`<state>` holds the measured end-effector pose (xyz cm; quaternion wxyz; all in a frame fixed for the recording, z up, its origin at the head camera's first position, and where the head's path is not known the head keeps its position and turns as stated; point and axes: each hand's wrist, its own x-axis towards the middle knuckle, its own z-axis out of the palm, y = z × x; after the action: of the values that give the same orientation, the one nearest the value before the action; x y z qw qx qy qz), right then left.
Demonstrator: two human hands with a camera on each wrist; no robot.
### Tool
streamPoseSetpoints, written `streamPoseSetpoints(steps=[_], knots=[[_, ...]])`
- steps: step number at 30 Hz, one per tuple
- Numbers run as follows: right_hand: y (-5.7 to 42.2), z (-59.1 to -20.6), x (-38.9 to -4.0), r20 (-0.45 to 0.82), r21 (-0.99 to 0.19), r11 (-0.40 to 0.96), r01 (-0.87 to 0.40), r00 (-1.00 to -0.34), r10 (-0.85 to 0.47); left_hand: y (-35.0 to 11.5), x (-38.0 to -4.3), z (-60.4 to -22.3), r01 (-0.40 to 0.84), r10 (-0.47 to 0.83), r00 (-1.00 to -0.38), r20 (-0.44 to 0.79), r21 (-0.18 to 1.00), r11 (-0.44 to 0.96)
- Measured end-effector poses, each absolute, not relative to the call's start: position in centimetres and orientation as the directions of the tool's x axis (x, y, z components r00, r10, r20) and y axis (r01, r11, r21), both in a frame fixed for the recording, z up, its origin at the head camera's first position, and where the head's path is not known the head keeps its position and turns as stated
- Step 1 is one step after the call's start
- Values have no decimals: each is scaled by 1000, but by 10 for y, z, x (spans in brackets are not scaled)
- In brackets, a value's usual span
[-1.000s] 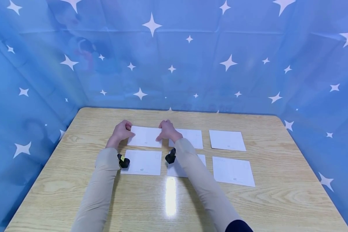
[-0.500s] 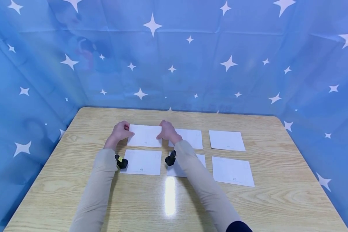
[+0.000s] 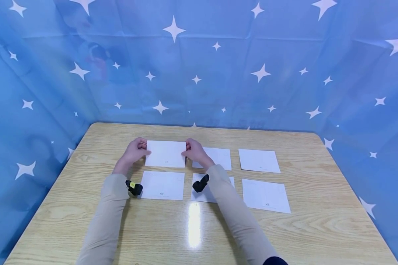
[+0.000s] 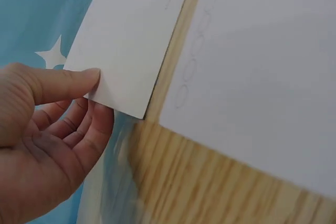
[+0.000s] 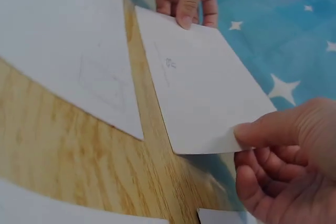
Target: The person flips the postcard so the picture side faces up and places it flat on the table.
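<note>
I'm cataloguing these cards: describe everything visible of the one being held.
The held card is a thin white rectangle, apparently stiff paper, a small grey mark by its near edge. Beyond the front-left card, it looks tilted, far edge raised. The left hand and right hand pinch its short sides.

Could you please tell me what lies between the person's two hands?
The head view shows a white card, its opposite ends pinched by the left hand and right hand.

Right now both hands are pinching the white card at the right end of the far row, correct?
Not quite: the left hand and right hand are pinching the white card at the left end, as the head view shows.
</note>
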<state>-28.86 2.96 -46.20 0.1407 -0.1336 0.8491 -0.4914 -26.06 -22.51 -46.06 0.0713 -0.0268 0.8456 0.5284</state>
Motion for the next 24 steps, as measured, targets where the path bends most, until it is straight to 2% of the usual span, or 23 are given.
streamPoseSetpoints(steps=[5,11,24], knots=[[33,-464,-287,-94,-960,279,-13,-927,-364,-230,-259,-459,-89,66,-991,-118,938,334],[37,-464,-288,-76,-994,103,41,-926,-369,-234,-257,-455,-76,81,-992,-97,970,232],[41,-453,-290,-86,-996,29,81,-925,-370,-239,-256,-448,-106,106,-986,-127,978,182]])
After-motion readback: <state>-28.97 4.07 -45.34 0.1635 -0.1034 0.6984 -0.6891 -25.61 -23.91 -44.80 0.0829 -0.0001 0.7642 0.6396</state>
